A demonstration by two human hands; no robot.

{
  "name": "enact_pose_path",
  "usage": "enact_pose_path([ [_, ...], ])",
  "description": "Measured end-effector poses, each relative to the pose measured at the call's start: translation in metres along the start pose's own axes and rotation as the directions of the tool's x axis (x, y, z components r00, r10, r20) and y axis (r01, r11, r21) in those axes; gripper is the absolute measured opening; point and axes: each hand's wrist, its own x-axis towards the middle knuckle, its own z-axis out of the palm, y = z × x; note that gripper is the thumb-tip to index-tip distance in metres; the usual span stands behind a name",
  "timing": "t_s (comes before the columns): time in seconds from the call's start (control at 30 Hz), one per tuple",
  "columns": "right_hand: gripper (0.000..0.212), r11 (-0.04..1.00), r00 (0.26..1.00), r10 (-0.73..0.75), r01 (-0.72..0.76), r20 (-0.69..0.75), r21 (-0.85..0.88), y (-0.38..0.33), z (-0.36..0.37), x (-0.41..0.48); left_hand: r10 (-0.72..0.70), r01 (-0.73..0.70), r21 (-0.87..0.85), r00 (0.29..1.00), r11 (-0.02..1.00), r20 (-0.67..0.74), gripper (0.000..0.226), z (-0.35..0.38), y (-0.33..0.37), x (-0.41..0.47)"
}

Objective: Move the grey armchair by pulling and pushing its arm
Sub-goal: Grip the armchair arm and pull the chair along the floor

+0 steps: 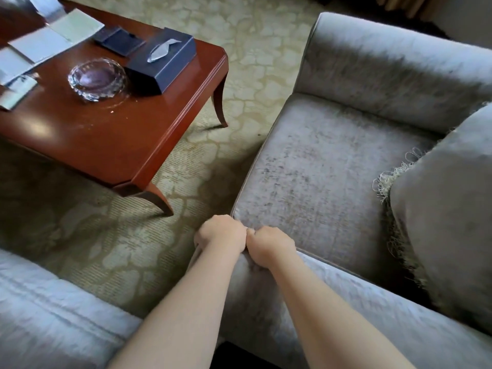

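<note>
The grey armchair fills the right half of the view, with its seat cushion facing me and a fringed grey pillow against its back on the right. Its near arm runs along the bottom right. My left hand and my right hand sit side by side on the front end of that arm, both with fingers curled over the fabric and gripping it. The fingertips are hidden behind the arm's front edge.
A dark red wooden coffee table stands to the left on the patterned carpet, carrying a glass ashtray, a navy tissue box and papers. Another grey upholstered seat lies at the bottom left.
</note>
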Motion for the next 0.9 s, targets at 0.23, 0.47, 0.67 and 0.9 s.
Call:
enact_pose_path([
  [0.23, 0.052, 0.998, 0.999, -0.040, 0.039, -0.014, -0.038, 0.009, 0.011, -0.015, -0.081, 0.081, -0.030, 0.997, 0.996, -0.018, 0.040, 0.019, -0.006, -0.013],
  [0.47, 0.052, 0.998, 0.991, -0.069, 0.069, -0.111, -0.004, 0.015, 0.017, -0.011, -0.105, 0.102, -0.092, 0.994, 0.991, -0.033, 0.043, 0.019, -0.002, -0.006],
  [0.67, 0.065, 0.995, 0.993, -0.081, 0.086, -0.087, 0.052, 0.017, 0.016, -0.008, -0.072, 0.072, -0.004, 0.993, 0.997, -0.091, 0.052, 0.019, 0.000, -0.007],
  [0.9, 0.076, 1.000, 0.996, 0.003, -0.005, -0.084, -0.026, 0.022, 0.013, -0.017, -0.057, 0.060, 0.026, 0.992, 0.998, -0.111, 0.047, 0.015, -0.001, -0.016],
])
